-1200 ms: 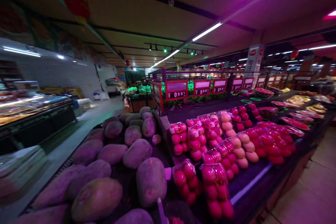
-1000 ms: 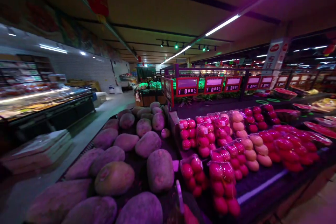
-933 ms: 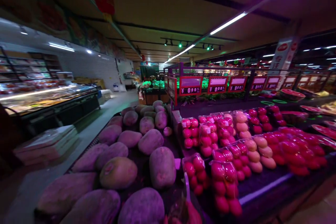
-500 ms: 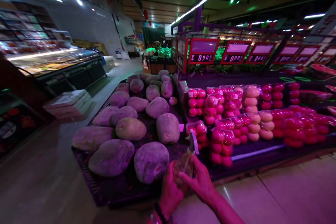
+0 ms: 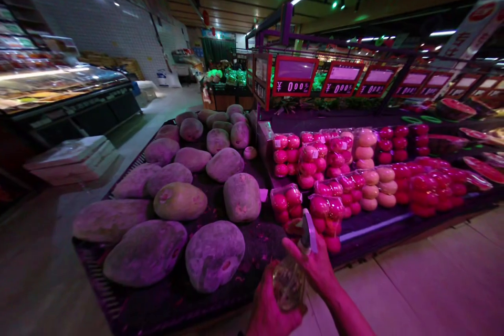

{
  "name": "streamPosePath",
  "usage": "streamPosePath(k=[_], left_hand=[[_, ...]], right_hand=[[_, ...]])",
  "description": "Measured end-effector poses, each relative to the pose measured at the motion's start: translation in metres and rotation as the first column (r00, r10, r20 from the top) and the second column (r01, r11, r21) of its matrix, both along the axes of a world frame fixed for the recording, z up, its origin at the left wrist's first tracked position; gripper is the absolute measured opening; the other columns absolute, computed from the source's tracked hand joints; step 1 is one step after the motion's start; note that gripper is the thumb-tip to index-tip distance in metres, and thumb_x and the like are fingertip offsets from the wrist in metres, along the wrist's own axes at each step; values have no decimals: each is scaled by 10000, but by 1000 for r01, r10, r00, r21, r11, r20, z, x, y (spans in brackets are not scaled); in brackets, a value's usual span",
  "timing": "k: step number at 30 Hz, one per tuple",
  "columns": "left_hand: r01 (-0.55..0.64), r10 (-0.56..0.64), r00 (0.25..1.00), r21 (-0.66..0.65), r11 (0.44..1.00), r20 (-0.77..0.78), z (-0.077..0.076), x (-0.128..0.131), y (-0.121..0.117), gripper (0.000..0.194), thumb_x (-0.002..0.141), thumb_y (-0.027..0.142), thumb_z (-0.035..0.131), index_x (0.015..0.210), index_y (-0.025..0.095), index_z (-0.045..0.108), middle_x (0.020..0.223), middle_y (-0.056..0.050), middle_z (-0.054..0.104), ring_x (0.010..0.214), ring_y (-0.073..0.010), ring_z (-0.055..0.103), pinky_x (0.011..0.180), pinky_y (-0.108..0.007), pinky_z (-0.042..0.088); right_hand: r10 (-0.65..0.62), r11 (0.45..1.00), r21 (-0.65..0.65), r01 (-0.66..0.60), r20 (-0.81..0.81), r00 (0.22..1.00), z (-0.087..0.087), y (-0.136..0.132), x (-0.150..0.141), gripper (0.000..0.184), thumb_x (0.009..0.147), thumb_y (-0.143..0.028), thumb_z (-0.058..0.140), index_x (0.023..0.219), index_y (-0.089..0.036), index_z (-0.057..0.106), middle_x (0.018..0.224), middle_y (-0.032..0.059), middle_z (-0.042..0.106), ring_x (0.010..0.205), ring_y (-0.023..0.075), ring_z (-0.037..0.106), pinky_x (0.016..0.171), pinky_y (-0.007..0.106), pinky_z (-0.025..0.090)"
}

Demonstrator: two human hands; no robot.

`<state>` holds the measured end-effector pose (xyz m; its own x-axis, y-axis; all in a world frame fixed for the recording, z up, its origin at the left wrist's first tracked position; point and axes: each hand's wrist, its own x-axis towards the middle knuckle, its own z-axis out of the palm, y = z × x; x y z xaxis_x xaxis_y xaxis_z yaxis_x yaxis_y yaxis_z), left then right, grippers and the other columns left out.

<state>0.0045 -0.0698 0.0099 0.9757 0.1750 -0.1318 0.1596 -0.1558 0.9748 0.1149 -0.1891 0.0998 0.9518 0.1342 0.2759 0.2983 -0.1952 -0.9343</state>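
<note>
A clear, rounded spray bottle (image 5: 289,282) with a pale, trigger-like head is in front of me, low in the head view. My left hand (image 5: 271,307) wraps around the body of the bottle from below and the left. At its neck, just under the head, my right hand (image 5: 317,265) is closed around it, with one finger reaching left across the front. Both hands are over the near edge of the produce stand. Close by on the left lies a large wax gourd (image 5: 214,256); packed red fruit (image 5: 286,202) stands just beyond the bottle's head.
Several more wax gourds (image 5: 145,253) fill the dark stand (image 5: 157,307) on the left. Wrapped fruit packs (image 5: 364,149) line the right shelf under price signs (image 5: 295,76). White boxes (image 5: 74,160) sit on the aisle floor near a lit food counter (image 5: 66,92).
The view has shifted right and closer, so the gourds appear farther left. My hands and the bottle sit lower in view, and the bottle's head has turned.
</note>
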Motion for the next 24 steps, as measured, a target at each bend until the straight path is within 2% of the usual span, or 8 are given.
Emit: streamPosePath(k=[3, 6, 9, 13, 15, 19, 22, 24], left_hand=[[39, -40, 999, -51, 998, -20, 11, 10, -4, 967, 561, 340, 909, 1414, 268, 458, 1353, -149, 814, 1193, -366, 826, 1063, -485, 709], [73, -73, 997, 21, 997, 9, 24, 25, -7, 995, 543, 323, 949, 1426, 262, 494, 1363, -135, 805, 1221, -373, 802, 1130, -522, 667], [94, -94, 994, 5, 996, 55, 36, 41, -10, 982, 546, 298, 992, 1415, 282, 535, 1369, -98, 811, 1227, -354, 798, 1138, -513, 657], [109, -104, 988, -41, 993, 114, 53, 55, -14, 805, 591, 270, 972, 1295, 278, 583, 1201, -52, 852, 1035, -311, 827, 960, -458, 701], [118, -108, 983, -61, 991, 148, 64, 63, -14, 724, 636, 286, 958, 1261, 280, 593, 1149, -39, 857, 978, -296, 829, 911, -440, 699], [128, -100, 978, -148, 981, 184, 94, 89, -7, 710, 693, 410, 992, 1270, 258, 606, 1171, -65, 873, 1006, -296, 841, 907, -413, 683], [85, -60, 976, -112, 990, 208, 112, 115, 4, 717, 688, 457, 989, 1260, 233, 620, 1157, -75, 880, 1004, -292, 836, 925, -409, 665], [74, -59, 977, -68, 995, 207, 116, 131, 12, 722, 690, 449, 968, 1280, 231, 614, 1130, -64, 881, 977, -282, 830, 906, -403, 655]], right_hand=[[-105, 993, -44, 109, 83, 991, 2, -7, 4, 329, 989, -502, 812, 1101, -205, 730, 875, 28, 756, 769, 208, 714, 781, 338, 641], [-215, 970, -79, 229, 156, 964, 8, -17, 14, 405, 985, -526, 796, 1171, -172, 732, 769, -6, 691, 652, 187, 630, 651, 325, 587], [-243, 959, -105, 262, 163, 956, 17, -26, 28, 517, 964, -572, 800, 1271, -163, 719, 868, 32, 753, 751, 223, 698, 726, 363, 626], [-155, 982, -95, 164, 98, 983, 37, -29, 49, 581, 941, -617, 827, 1343, -216, 703, 1187, 108, 820, 1066, 314, 784, 986, 493, 659], [-135, 985, -95, 145, 107, 985, 52, -24, 60, 583, 926, -617, 838, 1339, -228, 702, 1216, 111, 817, 1111, 334, 778, 1043, 528, 638], [-118, 978, -148, 147, 185, 976, 80, -6, 94, 375, 902, -527, 782, 1156, -255, 727, 982, 52, 801, 902, 292, 738, 894, 465, 621], [-138, 969, -180, 169, 174, 975, 92, 11, 127, 299, 830, -494, 732, 993, -247, 693, 858, 29, 749, 763, 255, 668, 753, 415, 553], [-140, 965, -200, 170, 155, 978, 97, 20, 147, 320, 782, -515, 727, 927, -234, 677, 811, 29, 724, 734, 248, 646, 733, 406, 522]])
